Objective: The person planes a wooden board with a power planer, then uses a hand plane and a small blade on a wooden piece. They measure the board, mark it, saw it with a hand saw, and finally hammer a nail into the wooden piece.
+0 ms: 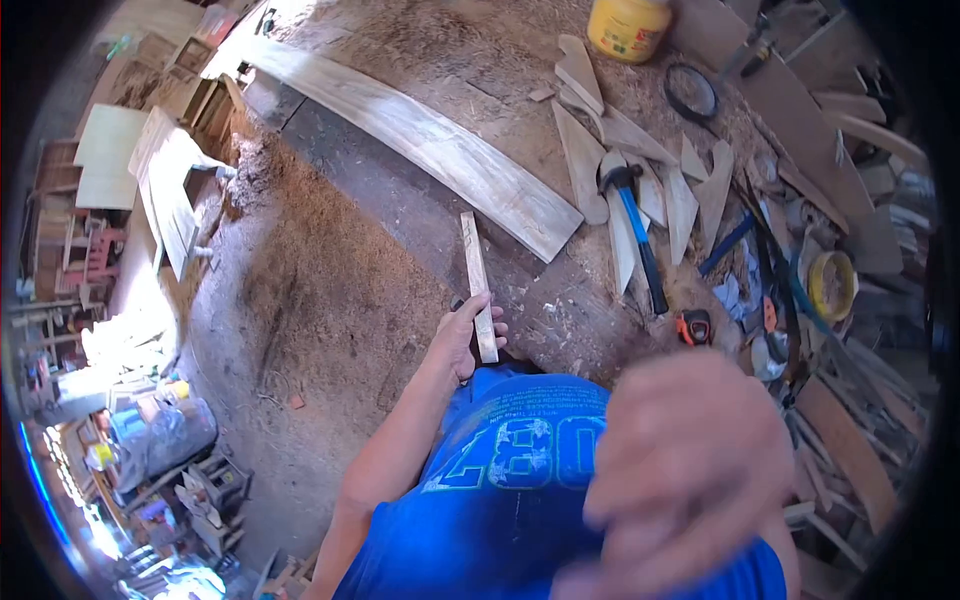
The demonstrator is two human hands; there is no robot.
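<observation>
My left hand [462,338] grips the lower end of a narrow wooden strip [474,262], which points up and away over the workbench edge. My right hand [690,470] is raised close to the camera and heavily blurred. Its fingers look bent, and I cannot make out whether anything is in it. My blue printed shirt [510,480] fills the bottom of the view between the two arms.
On the workbench lie a long pale plank [440,150], several wedge-shaped offcuts [600,160], a blue-handled hammer [637,235], an orange tape measure [695,326] and a yellow tub [628,25]. Sawdust [300,270] covers the floor on the left. Scrap wood is piled at the right.
</observation>
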